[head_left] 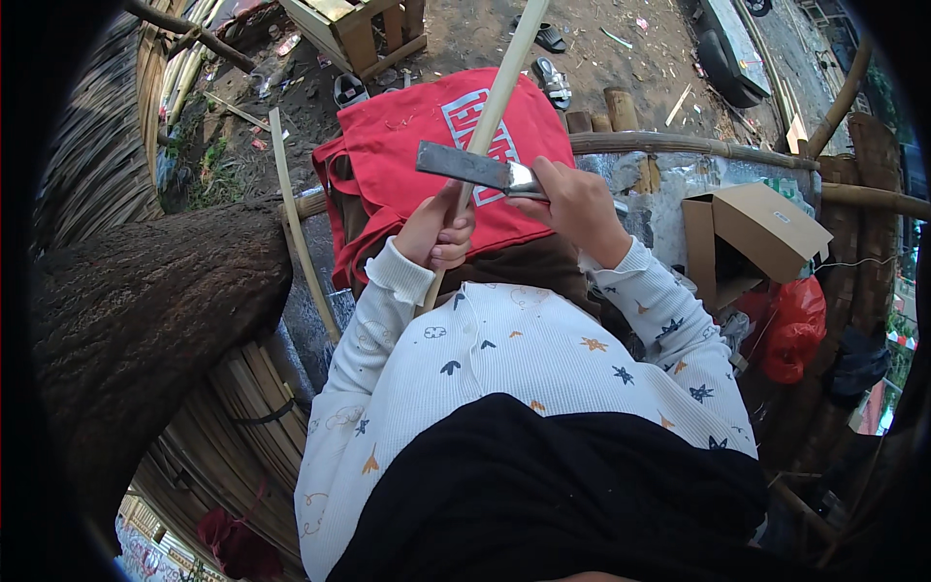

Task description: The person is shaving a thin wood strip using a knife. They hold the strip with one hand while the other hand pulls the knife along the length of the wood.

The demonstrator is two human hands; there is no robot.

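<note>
Pale wood, split into a long narrow strip (506, 82), runs through the middle of the scene, from just before the person's waist up to the far edge, leaning a little to the right. The left hand (438, 229) is closed around its lower part, fingers wrapped over it. The right hand (579, 206) grips a blade tool (461, 165) by its end near the metal collar; the broad dark blade points left and crosses over the strip just beyond the left hand. Whether its edge bites into the wood cannot be told.

Beneath both hands, a red cloth (388, 145) with pale printing covers the lap. To the left, a second strip (296, 228) stands at a slant beside a thick dark log (155, 301), and a tied bundle of strips (238, 407) lies at the near left. To the right are an open cardboard box (771, 228), a knotted red plastic bag (795, 325) just nearer, and a dark bag (858, 364) further right. Beyond the cloth, on bare ground, are a wooden crate (364, 44), a pale sandal (553, 82) and, far right, a black tyre (722, 63).
</note>
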